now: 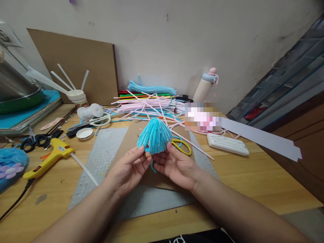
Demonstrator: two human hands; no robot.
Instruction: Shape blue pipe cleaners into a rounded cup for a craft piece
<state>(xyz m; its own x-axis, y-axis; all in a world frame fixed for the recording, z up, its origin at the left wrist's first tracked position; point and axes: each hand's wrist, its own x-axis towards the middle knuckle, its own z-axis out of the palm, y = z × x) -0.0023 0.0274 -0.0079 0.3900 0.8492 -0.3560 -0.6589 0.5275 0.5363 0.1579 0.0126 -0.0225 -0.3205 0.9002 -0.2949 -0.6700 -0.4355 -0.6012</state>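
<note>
Both hands hold a dome-shaped bundle of light blue pipe cleaners (155,135) above a cutting mat (106,148) and a sheet of brown cardboard (131,133). My left hand (130,168) pinches the bundle's lower left edge with thumb and fingers closed. From below on the right, my right hand (177,165) cups the bundle, fingers curled on its base. A loose blue end hangs down between the hands. Yellow-handled scissors (182,145) lie just behind my right hand.
A yellow glue gun (49,158) lies at the left with its cord. Black scissors (35,140) and a stack of paper cups (77,97) are further left. A heap of coloured pipe cleaners (149,101), a bottle (206,86) and a white case (227,144) sit behind.
</note>
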